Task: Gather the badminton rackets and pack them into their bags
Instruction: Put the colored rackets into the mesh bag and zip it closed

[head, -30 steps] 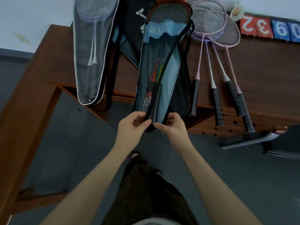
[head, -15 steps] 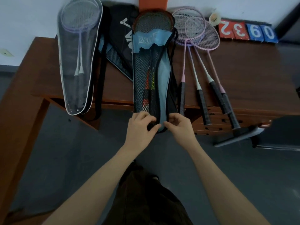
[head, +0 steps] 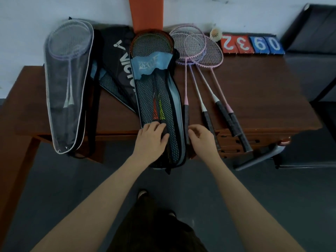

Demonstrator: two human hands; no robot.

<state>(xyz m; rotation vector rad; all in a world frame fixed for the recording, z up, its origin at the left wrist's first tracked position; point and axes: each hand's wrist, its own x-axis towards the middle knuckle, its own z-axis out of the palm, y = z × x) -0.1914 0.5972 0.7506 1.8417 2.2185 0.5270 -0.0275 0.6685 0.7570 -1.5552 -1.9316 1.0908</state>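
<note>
Rackets (head: pixel 201 79) and bags (head: pixel 156 99) on brown wooden desk (head: pixel 258 95), white wall (head: pixel 54 8) behind.

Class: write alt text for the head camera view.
A person's left hand rests on a blue mesh racket bag on a wooden desk, the right hand at its edge. Four pink rackets lie unpacked beside it.

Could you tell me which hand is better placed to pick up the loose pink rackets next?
Probably the right hand: it hovers beside the pink rackets' black grips at the desk edge and holds nothing, while the left hand rests on the mesh bag.
</note>
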